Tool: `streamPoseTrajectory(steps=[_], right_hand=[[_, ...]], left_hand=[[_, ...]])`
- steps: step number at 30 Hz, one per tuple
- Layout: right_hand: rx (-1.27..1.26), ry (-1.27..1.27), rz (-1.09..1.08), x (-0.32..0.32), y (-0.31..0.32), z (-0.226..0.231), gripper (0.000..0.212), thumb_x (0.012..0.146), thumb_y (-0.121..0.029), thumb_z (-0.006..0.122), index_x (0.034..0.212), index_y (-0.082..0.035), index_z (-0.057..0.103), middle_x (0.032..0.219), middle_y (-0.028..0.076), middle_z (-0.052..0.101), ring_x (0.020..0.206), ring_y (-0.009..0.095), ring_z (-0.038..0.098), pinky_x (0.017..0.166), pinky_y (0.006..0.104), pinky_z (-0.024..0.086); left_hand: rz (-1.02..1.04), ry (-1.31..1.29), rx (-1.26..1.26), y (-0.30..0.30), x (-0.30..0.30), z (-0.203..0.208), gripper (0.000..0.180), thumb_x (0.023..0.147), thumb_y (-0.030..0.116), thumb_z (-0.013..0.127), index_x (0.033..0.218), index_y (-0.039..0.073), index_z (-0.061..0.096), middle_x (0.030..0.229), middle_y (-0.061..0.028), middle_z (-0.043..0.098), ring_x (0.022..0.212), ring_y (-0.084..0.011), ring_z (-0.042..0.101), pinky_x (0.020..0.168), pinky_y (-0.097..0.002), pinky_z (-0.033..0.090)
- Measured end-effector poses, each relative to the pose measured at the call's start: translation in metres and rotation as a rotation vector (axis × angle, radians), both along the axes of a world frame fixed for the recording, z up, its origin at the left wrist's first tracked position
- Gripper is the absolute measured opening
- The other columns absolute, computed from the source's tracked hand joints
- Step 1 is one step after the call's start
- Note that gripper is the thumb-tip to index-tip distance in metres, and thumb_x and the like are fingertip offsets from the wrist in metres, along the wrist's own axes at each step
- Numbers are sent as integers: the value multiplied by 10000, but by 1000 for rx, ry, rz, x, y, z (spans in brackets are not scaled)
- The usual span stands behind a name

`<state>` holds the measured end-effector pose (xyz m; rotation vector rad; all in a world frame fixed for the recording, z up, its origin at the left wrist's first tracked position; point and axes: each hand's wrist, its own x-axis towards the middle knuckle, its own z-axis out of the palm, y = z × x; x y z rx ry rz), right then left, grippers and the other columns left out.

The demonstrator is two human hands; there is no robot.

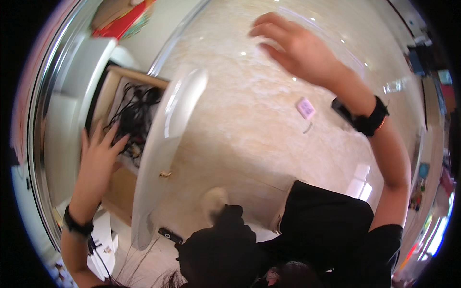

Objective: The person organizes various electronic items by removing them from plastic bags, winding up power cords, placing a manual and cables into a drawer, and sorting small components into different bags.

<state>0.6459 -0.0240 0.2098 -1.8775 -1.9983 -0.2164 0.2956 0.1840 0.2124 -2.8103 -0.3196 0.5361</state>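
Left hand [98, 156], fingers spread and empty, at tangled black cables [127, 113] inside open white-fronted drawer [165, 139]; right hand [300, 48], fingers loosely parted, above floor [240, 120]. I'd pinch one cable, lift slowly, easing snags.

Glossy beige, marble-patterned floor [235, 105], mirroring small bright lights [312, 19] toward its far edge; white furniture [61, 149] along its left edge.

Pink sq. item [305, 108] on glossy beige flr [235, 115]; blk remote [170, 235] lwr L; red pkg [120, 24] top L.
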Motion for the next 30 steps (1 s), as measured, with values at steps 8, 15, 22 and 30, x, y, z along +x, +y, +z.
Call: streamPoseTrajectory(steps=[8,15,22,30], right_hand=[[-132,282,-854,137,-242,-182,236,810,-110,512,1044,-94,535,1092,151,507,979,359,537,806,446,454],[-37,526,-1060,106,-242,-291,297,761,-81,534,1058,-68,539,1175,169,472,1081,355,479,912,450,401],[-264,413,-999,85,-265,-322,595,886,-365,475,1391,-126,272,1473,155,153,1358,348,140,1078,524,147],[-410,591,-844,91,-276,-312,681,898,-431,450,1440,-158,141,1501,134,50,1381,339,43,1081,551,72]], left_hand=[[-446,-209,-206,-108,104,18,294,733,58,570,1022,8,574,966,-109,566,906,-247,559,768,-349,462],[-471,73,-408,-160,245,-145,399,751,122,621,1120,31,497,1159,-140,476,1014,-299,524,799,-396,484],[-231,-110,-554,-196,416,-240,414,811,172,587,1161,-7,455,1224,-225,430,1056,-378,491,858,-443,452],[136,-428,-670,-197,535,-330,566,762,348,675,1134,-39,495,1148,-262,506,1083,-380,485,898,-417,416]])
